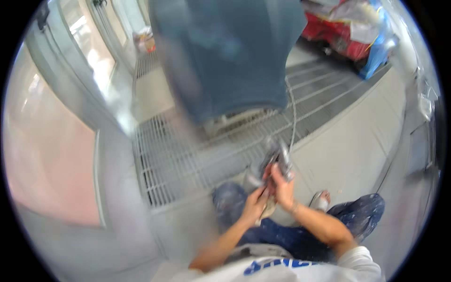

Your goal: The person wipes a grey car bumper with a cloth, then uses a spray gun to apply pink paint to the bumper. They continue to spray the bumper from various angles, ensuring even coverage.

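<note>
Silver spray gun [283, 160] in hand
Right hand [283, 189]: fingers clamped on the blurred gun, over the person's side of the floor grating [164, 164]. Left hand [254, 204]: just beside; whether its fingers grip, I cannot tell. A hose [294, 117] runs near the grey-blue panel [235, 56].

A red car part [329, 34] (partly under pale sheeting [362, 22]) stood near the floor grate [157, 177]; pinkish panels [49, 155] lined the wall [112, 174].
</note>
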The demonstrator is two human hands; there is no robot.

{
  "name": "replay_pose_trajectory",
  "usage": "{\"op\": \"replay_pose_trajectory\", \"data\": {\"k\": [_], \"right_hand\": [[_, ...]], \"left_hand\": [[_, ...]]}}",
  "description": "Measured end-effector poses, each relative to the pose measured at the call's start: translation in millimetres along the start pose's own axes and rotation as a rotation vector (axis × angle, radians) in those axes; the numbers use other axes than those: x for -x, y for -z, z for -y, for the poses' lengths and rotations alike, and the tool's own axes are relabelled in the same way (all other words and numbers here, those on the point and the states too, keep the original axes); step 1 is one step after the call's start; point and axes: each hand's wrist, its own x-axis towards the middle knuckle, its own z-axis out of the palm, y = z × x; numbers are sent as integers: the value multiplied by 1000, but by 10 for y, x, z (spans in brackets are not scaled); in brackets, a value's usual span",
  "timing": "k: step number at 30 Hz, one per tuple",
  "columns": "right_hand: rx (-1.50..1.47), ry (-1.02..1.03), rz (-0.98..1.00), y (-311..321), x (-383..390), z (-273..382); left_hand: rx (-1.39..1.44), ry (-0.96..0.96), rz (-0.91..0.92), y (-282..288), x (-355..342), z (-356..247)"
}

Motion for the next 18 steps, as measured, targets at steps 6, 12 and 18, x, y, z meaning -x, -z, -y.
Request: {"op": "replay_pose_trajectory", "data": {"k": [6,12,18], "right_hand": [[-81,23,83,-265,263,38],[-47,91,79,-451,468,128],[-14,38,104,-745,720,219]], "left_hand": [[260,103,29,179,296,62],[458,161,75,262,438,11],[678,178,13,378,688,-32]]}}
